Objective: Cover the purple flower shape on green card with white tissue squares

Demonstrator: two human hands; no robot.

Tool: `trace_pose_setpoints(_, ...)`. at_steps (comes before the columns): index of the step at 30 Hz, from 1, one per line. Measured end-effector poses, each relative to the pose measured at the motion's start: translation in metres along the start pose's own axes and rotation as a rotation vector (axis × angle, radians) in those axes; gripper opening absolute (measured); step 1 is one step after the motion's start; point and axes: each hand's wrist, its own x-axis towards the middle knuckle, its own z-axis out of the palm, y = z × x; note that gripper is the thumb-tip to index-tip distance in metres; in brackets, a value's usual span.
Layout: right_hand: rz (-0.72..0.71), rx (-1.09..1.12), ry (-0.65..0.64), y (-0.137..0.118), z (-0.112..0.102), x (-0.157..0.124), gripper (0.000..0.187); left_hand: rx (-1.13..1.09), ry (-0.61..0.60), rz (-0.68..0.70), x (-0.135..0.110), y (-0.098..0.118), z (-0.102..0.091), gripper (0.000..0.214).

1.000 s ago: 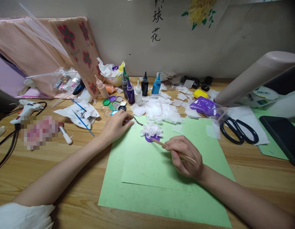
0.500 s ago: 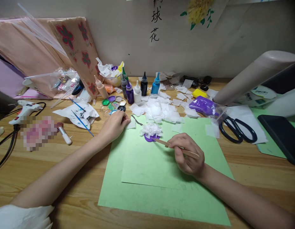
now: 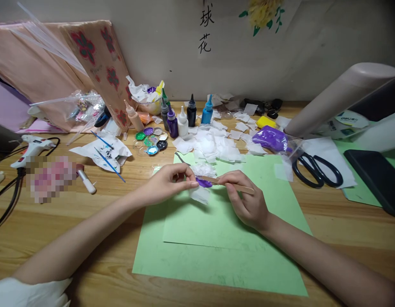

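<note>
My left hand (image 3: pixel 168 182) is closed in a pinch at the edge of a small white paper square (image 3: pixel 200 196), which hangs below the fingertips. My right hand (image 3: pixel 247 196) grips a flat wooden craft stick (image 3: pixel 239 186), its far end at a purple clay-like piece (image 3: pixel 204 182). Right behind the purple piece is a cluster of crumpled white paper petals (image 3: pixel 205 169), partly hidden by my left hand and the stick. All this is over the green paper sheets (image 3: pixel 216 264). Where exactly the square meets the purple piece, I cannot tell.
Loose white paper squares (image 3: pixel 213 145) lie behind the green sheets. Several paint bottles (image 3: pixel 172 123) and a paint palette (image 3: pixel 152 140) stand at the back. Black-handled scissors (image 3: pixel 315 170), a bag of purple clay (image 3: pixel 271 138) and a phone (image 3: pixel 376 181) are right; a glue gun (image 3: pixel 31 149) is left.
My left hand has moved right and toward me, from beside the palette to the purple piece, bringing a white paper square. My right hand and stick have shifted slightly left.
</note>
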Motion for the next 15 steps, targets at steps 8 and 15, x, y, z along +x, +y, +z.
trace_pose_setpoints(8, -0.009, 0.002, 0.068, 0.001, 0.000, -0.002, 0.020, 0.391, 0.257, 0.118, 0.005, -0.029, 0.022, 0.016)
trace_pose_setpoints(15, -0.183, 0.016, -0.009, -0.003, -0.001, -0.003, 0.023, 0.400, 0.306, 0.143, 0.009, -0.031, 0.021, 0.016)
